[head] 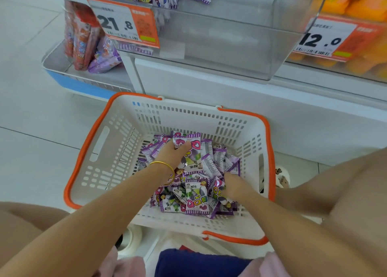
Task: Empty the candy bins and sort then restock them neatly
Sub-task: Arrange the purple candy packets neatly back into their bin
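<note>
Purple candy packets (196, 195) lie heaped in a white basket (117, 134) on the floor, below a clear bin (219, 46). The left hand (173, 154), wearing a gold bangle (165, 165), curls its fingers around one packet at the heap's far side. The right hand (234, 185) digs into the packets, and I cannot tell whether it holds any.

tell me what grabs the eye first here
A white basket with an orange rim sits on the floor in the middle, holding a heap of purple candy packets. The left hand, wearing a gold bangle, grips a packet at the heap's far side; the right hand is sunk into its right side. Above, the clear bin looks mostly empty.
</note>
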The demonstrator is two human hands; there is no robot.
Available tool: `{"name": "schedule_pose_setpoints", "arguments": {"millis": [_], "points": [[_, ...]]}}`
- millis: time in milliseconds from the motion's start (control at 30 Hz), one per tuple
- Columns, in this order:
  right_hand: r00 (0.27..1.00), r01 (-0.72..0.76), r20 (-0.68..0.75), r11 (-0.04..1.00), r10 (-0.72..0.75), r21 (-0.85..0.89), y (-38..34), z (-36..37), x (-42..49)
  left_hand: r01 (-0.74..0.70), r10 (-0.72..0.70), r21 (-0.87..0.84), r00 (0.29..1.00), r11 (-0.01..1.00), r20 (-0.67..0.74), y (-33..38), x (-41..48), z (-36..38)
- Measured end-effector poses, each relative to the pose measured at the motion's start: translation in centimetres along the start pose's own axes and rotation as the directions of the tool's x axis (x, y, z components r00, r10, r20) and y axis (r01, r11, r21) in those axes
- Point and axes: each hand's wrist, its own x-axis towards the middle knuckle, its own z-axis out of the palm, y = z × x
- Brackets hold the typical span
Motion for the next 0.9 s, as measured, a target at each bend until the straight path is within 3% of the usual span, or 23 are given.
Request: {"name": "schedule_pose_setpoints", "arguments": {"millis": [100, 300, 467, 600, 733, 833, 900], "points": [[1.0, 0.003, -0.026, 0.985, -0.007, -0.171, 0.0, 1.7, -0.5, 0.036, -0.033, -0.091, 0.999, 0.995, 0.032, -0.4, 0.0, -0.2], [0.988, 0.072, -0.151, 0.961, -0.032, 0.267, -1.6, -4.3, 0.1, 0.027, -0.018, -0.157, 0.998, 0.987, 0.054, -1.1, 0.7, -0.7], [0.944, 0.309, -0.227, 0.885, -0.24, 0.348, -3.0, -12.2, -2.3, -0.043, 0.038, -0.124, 0.998, 0.991, -0.044, -0.7, 1.0, -1.8], [0.919, 0.371, -0.292, 0.832, -0.265, 0.413, -3.8, -14.5, -3.9, 0.049, -0.067, -0.225, 0.995, 0.973, -0.071, -0.5, 1.5, -2.7], [0.918, 0.383, -0.349, 0.644, -0.186, 0.663, -4.4, -14.9, -4.6, 0.154, -0.159, -0.276, 0.987, 0.949, 0.005, 0.0, 1.0, -2.5], [0.97, 0.243, -0.229, 0.302, -0.079, 0.922, -5.2, -14.2, -4.7, 0.135, -0.145, -0.434, 0.989, 0.891, 0.01, 0.3, 0.5, -2.0], [0.98, 0.188, -0.175, 0.157, -0.089, 0.97, -6.3, -13.4, -4.9, 0.177, -0.168, -0.599, 0.983, 0.781, 0.072, 0.8, 0.4, -1.8]]}}
